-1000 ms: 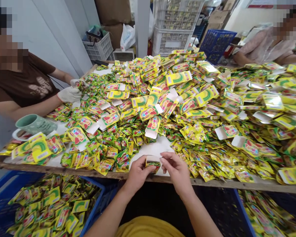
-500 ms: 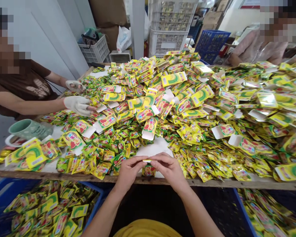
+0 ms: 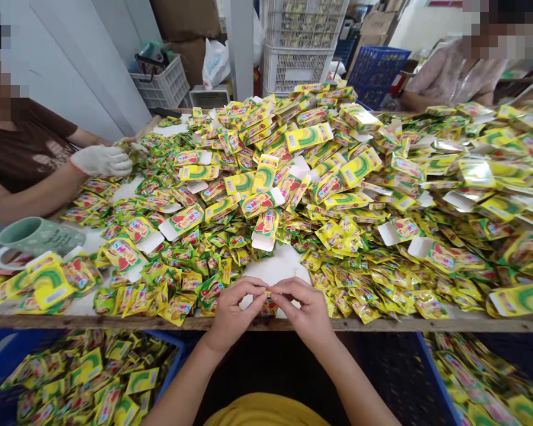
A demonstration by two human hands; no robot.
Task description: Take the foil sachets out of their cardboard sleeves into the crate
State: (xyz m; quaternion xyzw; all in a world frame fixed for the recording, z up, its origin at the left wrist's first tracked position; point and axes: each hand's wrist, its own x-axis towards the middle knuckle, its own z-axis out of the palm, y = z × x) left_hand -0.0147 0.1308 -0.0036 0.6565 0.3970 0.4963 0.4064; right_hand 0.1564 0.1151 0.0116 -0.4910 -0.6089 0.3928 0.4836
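Observation:
My left hand [image 3: 236, 309] and my right hand [image 3: 302, 305] meet at the table's front edge, fingertips pinched from both sides on the top end of a small yellow and green carton [image 3: 270, 309]. Most of that carton is hidden behind my fingers. Just beyond them is a bare white patch [image 3: 278, 266] of the tabletop. Small green and yellow sachets [image 3: 177, 287] lie to the left of my hands, and more yellow sachets [image 3: 359, 290] to the right. A carton with a white open flap [image 3: 266, 229] rests on the heap ahead.
A large heap of printed cartons [image 3: 308, 136] covers the table's middle. At the left stand a green mug [image 3: 48, 236] and some cartons [image 3: 53, 281]. Blue crates [image 3: 173, 361] with filled cartons sit below the edge. A gloved co-worker's hand [image 3: 102, 161] is at the left; another person sits far right.
My hands stay together on the carton, and its white end no longer shows between my fingertips. The co-worker's gloved hands have drawn back left, away from the heap. The view has shifted slightly.

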